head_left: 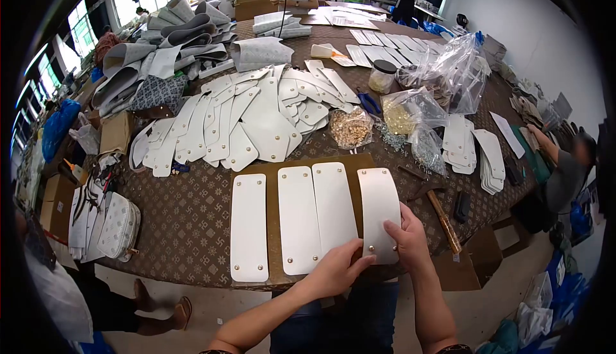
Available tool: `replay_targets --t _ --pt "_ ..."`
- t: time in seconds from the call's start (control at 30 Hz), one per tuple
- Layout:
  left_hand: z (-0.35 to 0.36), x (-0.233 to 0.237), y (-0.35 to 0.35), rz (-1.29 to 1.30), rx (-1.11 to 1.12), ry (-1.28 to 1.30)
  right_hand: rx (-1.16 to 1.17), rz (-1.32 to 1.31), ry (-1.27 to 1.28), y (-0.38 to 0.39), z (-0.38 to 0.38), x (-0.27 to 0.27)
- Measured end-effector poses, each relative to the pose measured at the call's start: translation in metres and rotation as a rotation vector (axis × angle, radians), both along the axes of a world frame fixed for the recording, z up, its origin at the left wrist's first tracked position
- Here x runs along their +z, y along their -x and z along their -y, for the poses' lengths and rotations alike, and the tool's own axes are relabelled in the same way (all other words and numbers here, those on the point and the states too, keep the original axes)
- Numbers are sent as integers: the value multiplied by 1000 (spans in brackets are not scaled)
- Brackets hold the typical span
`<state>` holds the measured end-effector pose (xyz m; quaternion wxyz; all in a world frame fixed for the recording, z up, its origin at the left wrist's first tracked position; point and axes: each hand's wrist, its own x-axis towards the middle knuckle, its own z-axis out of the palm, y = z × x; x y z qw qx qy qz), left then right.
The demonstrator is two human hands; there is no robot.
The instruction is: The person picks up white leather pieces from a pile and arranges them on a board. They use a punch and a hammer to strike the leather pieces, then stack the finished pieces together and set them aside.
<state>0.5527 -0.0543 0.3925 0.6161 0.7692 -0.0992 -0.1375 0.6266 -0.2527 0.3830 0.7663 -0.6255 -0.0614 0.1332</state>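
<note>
A white leather-like strip [380,203] with gold-coloured studs at its ends is in my right hand [412,241]. The thumb presses on its face and the fingers are behind its right edge; the strip bows slightly. At its lower left corner, my left hand [337,267] has thumb and fingers closed on the edge. Two similar studded strips, one of them this white panel [298,219], lie side by side just left, partly under my left hand. Another studded strip [248,229] lies farther left. A brown-olive board [274,225] is beneath them.
Beyond the board spreads a heap of white studded pieces [263,120]. Bags of gold studs [351,129] and clear fittings lie behind. A hammer [443,219] and a black block [461,206] are at right. Other people work around the table; one person's feet show at lower left.
</note>
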Motion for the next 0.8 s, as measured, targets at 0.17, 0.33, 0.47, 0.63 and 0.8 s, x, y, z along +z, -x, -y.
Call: replay_targets --t 0.17,0.33,0.47,0.63,0.8 --pt "-29 10 25 195 167 -106 26 80 271 -7 16 -12" --pt "-97 -2 44 529 426 -472 13 240 645 -11 3 -10" --pt "-140 -15 63 470 493 -707 -27 434 893 -8 -10 -7" --pt "-143 -43 73 464 462 -910 -62 705 1086 -3 -17 -28" --pt "-127 -47 68 431 519 -935 135 798 1344 3 -32 -31"
